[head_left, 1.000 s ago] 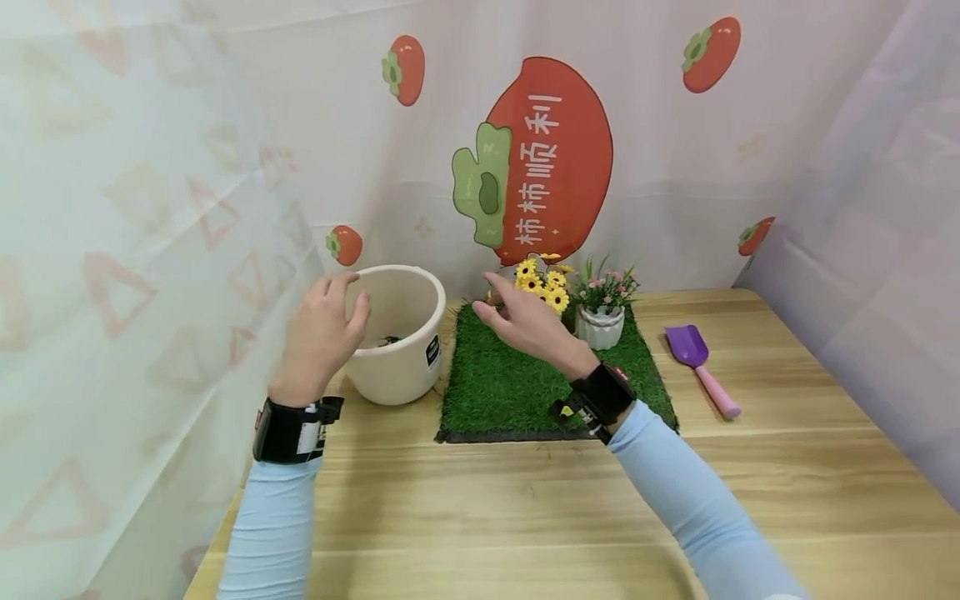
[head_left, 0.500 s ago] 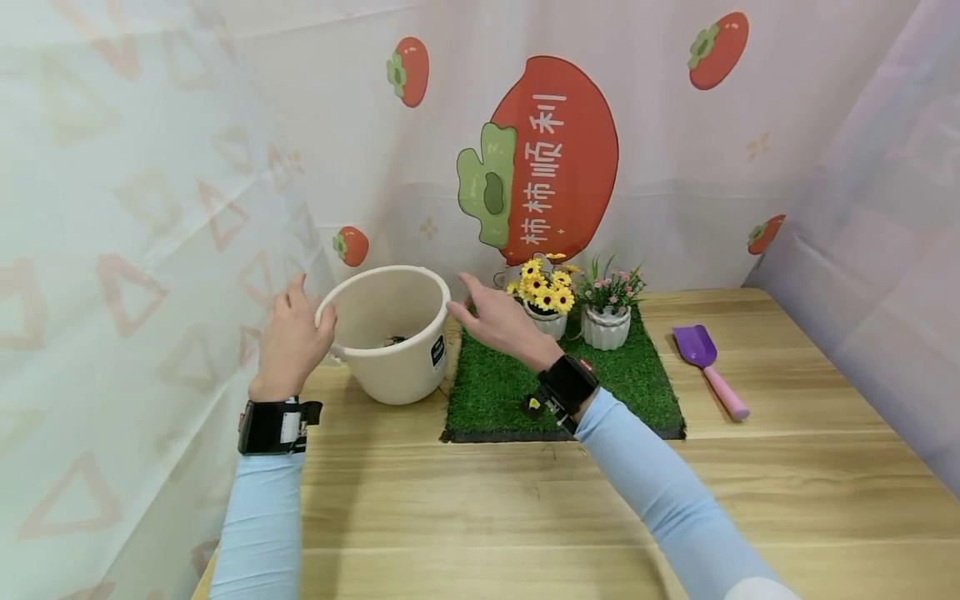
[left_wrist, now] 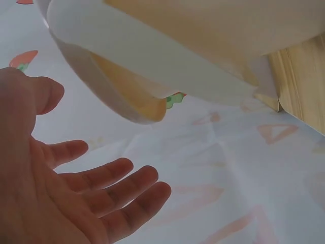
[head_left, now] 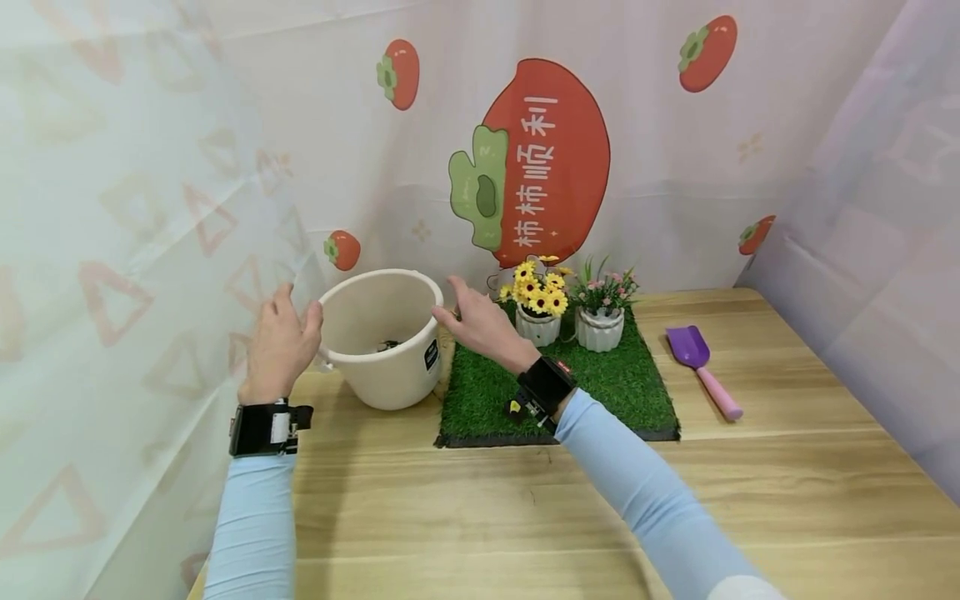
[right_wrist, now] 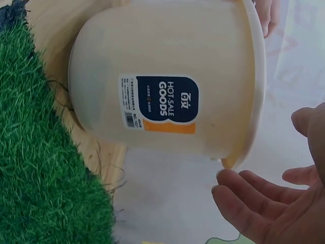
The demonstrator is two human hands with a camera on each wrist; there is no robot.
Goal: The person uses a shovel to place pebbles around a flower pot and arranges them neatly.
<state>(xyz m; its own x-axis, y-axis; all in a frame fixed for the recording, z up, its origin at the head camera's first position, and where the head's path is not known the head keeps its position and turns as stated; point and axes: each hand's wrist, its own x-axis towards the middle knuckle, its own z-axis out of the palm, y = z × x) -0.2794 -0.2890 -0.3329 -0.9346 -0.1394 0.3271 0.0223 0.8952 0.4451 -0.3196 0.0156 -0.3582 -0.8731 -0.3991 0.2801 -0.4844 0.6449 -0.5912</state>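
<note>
A cream plastic bucket (head_left: 386,379) stands upright on the wooden table, with a small dark item (head_left: 388,345) at its bottom. Just left of its rim is my left hand (head_left: 283,346), fingers spread and holding nothing. In the left wrist view a gap shows between that hand (left_wrist: 96,193) and the bucket's handle lug (left_wrist: 127,94). My right hand (head_left: 483,325) is at the rim's right side, thumb apart from the other fingers. From the right wrist, fingertips of this hand (right_wrist: 274,203) appear close to the rim, near the bucket's dark label (right_wrist: 167,99).
An artificial grass mat (head_left: 555,396) lies right of the bucket. On its back part stand a pot of yellow flowers (head_left: 537,325) and a pot of pink flowers (head_left: 600,327). Farther right lies a purple shovel (head_left: 701,367) with a pink handle. Printed curtains enclose the table.
Both hands have moved left, the right one from over the grass mat to the bucket's rim, uncovering the yellow flowers. My left hand has gone from overlapping the bucket to just outside it.
</note>
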